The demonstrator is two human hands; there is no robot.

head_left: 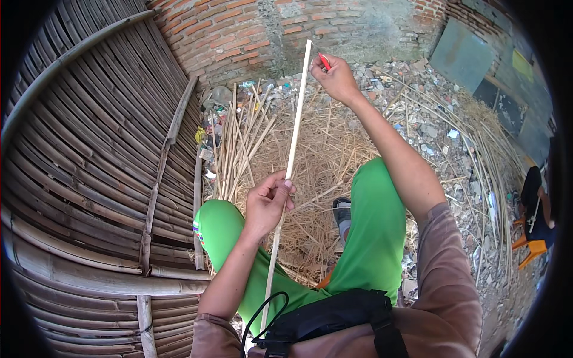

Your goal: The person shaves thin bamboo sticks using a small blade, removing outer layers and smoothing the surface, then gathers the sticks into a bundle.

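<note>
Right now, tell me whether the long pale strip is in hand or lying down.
In hand: the left hand pinches the pale strip between thumb and fingers.

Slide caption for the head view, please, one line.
Left hand grips a long pale strip while the right hand holds a red tool near its far end, above straw-coloured scraps.

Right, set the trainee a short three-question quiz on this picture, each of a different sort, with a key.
1. Which hand holds the small, slim red tool? A) left B) right C) neither
2. True or false: the left hand grips the long, thin, pale bamboo-like strip below its upper tip.
3. Fill in: the rough, weathered wall ahead shows exposed orange-red ____.
Key: 1. B, the right hand; 2. True; 3. bricks.
</note>
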